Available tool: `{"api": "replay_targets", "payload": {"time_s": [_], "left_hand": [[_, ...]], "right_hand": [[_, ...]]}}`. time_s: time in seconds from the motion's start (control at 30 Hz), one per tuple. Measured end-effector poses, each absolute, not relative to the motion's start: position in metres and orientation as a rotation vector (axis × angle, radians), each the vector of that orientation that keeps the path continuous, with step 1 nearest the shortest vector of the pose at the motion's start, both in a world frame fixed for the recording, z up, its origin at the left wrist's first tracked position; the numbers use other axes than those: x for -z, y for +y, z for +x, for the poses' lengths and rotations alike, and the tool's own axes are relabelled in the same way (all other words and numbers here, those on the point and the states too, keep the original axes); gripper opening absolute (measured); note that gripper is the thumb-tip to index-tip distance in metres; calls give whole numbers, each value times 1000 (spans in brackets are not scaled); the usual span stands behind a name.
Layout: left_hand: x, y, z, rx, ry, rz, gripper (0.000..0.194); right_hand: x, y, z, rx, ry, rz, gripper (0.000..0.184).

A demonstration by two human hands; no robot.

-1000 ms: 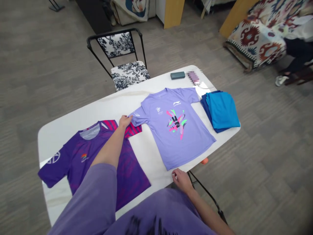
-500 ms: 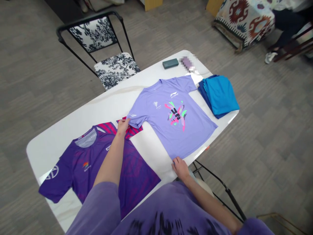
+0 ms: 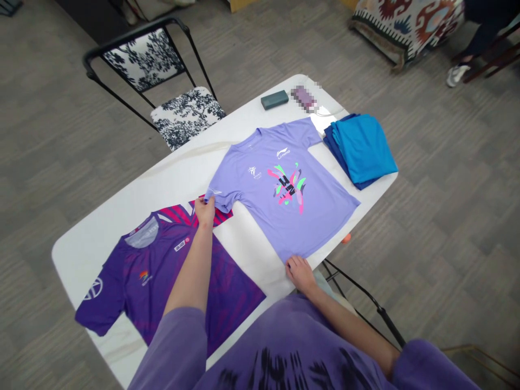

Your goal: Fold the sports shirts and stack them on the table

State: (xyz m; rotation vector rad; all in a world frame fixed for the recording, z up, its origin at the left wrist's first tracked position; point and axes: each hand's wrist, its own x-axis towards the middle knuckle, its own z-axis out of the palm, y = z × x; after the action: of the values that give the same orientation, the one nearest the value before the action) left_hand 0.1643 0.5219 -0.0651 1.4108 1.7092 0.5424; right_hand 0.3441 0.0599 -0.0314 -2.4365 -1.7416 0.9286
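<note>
A lilac T-shirt point(image 3: 284, 189) with a colourful chest print lies flat on the white table point(image 3: 174, 179). My left hand point(image 3: 204, 210) pinches the end of its left sleeve. My right hand point(image 3: 299, 271) grips the near corner of its hem at the table's front edge. A dark purple jersey point(image 3: 162, 271) with pink stripes is spread out to the left, under my left forearm.
Folded blue garments point(image 3: 361, 149) are stacked at the table's right end. A dark green case point(image 3: 274, 99) and a blurred small object lie at the far edge. A black chair point(image 3: 182, 111) with a floral cushion stands behind the table. A person's legs show at the top right.
My right hand moved from the table edge onto the lilac shirt's hem corner. My left hand stayed on the sleeve. The camera shifted, so the table sits differently in view.
</note>
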Motion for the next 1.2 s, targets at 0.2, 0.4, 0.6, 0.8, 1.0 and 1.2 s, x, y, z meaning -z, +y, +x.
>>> {"api": "replay_targets", "payload": {"time_s": [0.2, 0.4, 0.6, 0.8, 1.0, 1.2], "left_hand": [[37, 535, 207, -698, 1699, 1346, 37], [10, 583, 327, -695, 1564, 1305, 44], [20, 619, 494, -515, 1461, 1416, 54], [62, 622, 623, -335, 1387, 1492, 55], [73, 543, 604, -500, 1188, 2040, 52], [73, 407, 455, -298, 1503, 2206, 72]], "right_hand": [[22, 49, 387, -1024, -1671, -2194, 23], [7, 31, 466, -1080, -1500, -1963, 35], [10, 19, 544, -1043, -1225, -2002, 33], [36, 22, 596, -1035, -1052, -2172, 34], [46, 30, 605, -1023, -1017, -2400, 30], [42, 70, 605, -1106, -1225, -2267, 24]]}}
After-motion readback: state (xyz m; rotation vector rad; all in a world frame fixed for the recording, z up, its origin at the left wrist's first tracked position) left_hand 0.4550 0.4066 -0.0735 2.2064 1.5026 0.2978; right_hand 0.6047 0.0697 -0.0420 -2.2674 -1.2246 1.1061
